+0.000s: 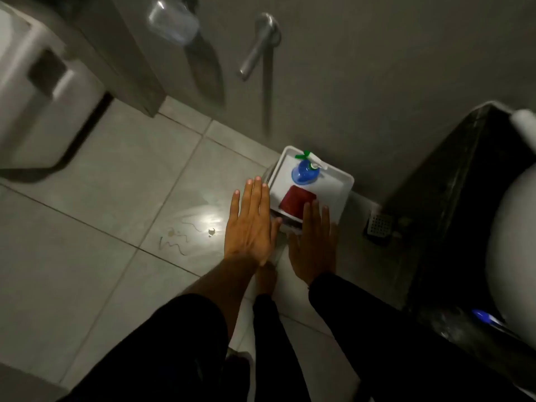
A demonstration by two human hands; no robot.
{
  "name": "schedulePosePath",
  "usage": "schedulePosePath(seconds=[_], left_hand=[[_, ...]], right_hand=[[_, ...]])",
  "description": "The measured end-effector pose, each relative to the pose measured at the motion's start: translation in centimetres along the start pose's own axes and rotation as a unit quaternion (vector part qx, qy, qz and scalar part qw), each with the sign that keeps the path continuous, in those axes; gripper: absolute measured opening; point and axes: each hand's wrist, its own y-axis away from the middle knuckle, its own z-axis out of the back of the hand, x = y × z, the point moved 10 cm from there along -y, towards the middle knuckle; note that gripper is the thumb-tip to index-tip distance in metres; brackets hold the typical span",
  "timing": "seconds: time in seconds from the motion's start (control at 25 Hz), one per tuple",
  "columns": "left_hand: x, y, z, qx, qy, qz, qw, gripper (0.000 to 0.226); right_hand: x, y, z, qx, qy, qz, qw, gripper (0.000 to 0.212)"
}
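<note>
My left hand (251, 224) and my right hand (314, 242) are both stretched out flat, fingers straight, palms down, holding nothing. They hover over the near edge of a white square tray (333, 195) that stands by the grey wall. On the tray are a blue spray bottle (304, 172) with a green and white nozzle, seen from above, and a dark red cloth or sponge (295, 201). My right fingertips overlap the red item in the view; whether they touch it cannot be told.
A white toilet (34, 91) is at the upper left. A metal lever handle (258, 47) sticks out of the wall. At the right are a dark counter (452, 198) with a white basin (510, 248), and a floor drain (380, 224). Wet marks lie on the tiles (185, 233).
</note>
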Motion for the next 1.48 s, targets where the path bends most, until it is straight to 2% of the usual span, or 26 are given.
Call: schedulePosePath(seconds=[0.08, 0.16, 0.28, 0.36, 0.44, 0.56, 0.64, 0.76, 0.84, 0.92, 1.04, 1.08, 1.16, 1.24, 1.36, 1.44, 1.48], left_hand=[[-0.9, -4.4, -5.7, 0.050, 0.023, -0.009, 0.998, 0.086], [-1.4, -8.9, -10.3, 0.068, 0.013, -0.017, 0.997, 0.083], [-3.1, -15.7, -15.1, 0.082, 0.039, -0.028, 0.995, 0.077], [-3.6, -19.8, -18.2, 0.114, 0.054, 0.013, 0.992, 0.068], [-3.5, -22.6, -21.3, 0.149, 0.077, 0.087, 0.982, 0.060], [-3.5, -24.1, -24.3, 0.160, 0.153, 0.162, 0.962, 0.060], [-3.5, -24.5, -25.1, 0.167, 0.190, 0.173, 0.952, 0.062], [-3.7, -24.3, -24.1, 0.163, 0.252, 0.168, 0.939, 0.055], [-3.5, -23.1, -21.5, 0.112, 0.306, 0.160, 0.932, 0.051], [-2.1, -21.0, -18.7, 0.063, 0.387, 0.167, 0.905, 0.050], [2.9, -16.0, -16.6, 0.045, 0.552, 0.198, 0.809, 0.045], [5.0, -14.1, -16.2, 0.043, 0.592, 0.200, 0.779, 0.042], [9.8, -10.1, -16.3, 0.035, 0.638, 0.196, 0.744, 0.033], [14.6, -6.4, -18.2, 0.027, 0.651, 0.213, 0.728, 0.033], [22.5, -1.3, -24.6, 0.001, 0.647, 0.289, 0.705, 0.057], [28.8, 2.7, -30.5, -0.026, 0.591, 0.372, 0.715, 0.067], [32.0, 4.7, -34.1, -0.024, 0.548, 0.415, 0.726, 0.072]], right_hand=[[-4.4, -4.0, -5.0, 0.048, -0.054, -0.076, 0.995, 0.079], [-8.2, -8.2, -9.4, 0.098, -0.118, -0.150, 0.977, 0.071], [-12.6, -14.9, -13.5, 0.093, -0.187, -0.231, 0.950, 0.061], [-14.8, -18.4, -16.3, 0.099, -0.213, -0.273, 0.933, 0.063], [-16.3, -20.5, -19.2, 0.108, -0.262, -0.311, 0.907, 0.071], [-17.4, -21.7, -22.0, 0.086, -0.333, -0.350, 0.871, 0.074], [-17.7, -21.9, -22.8, 0.061, -0.400, -0.370, 0.836, 0.062], [-16.6, -20.8, -21.4, -0.001, -0.552, -0.369, 0.748, 0.021], [-15.0, -18.9, -18.8, -0.038, -0.618, -0.370, 0.693, 0.022], [-12.6, -16.8, -16.4, -0.047, -0.649, -0.361, 0.668, 0.037], [-6.1, -13.9, -13.7, 0.034, -0.671, -0.292, 0.680, 0.046], [-3.1, -12.7, -13.7, 0.096, -0.684, -0.260, 0.674, 0.047], [2.5, -10.1, -15.4, 0.223, -0.677, -0.214, 0.668, 0.045], [6.5, -8.0, -18.6, 0.304, -0.626, -0.201, 0.690, 0.037], [11.3, -6.3, -25.1, 0.356, -0.511, -0.163, 0.766, 0.026], [15.0, -6.4, -30.3, 0.372, -0.442, -0.112, 0.808, 0.028], [16.9, -7.0, -33.1, 0.375, -0.428, -0.086, 0.818, 0.029]])
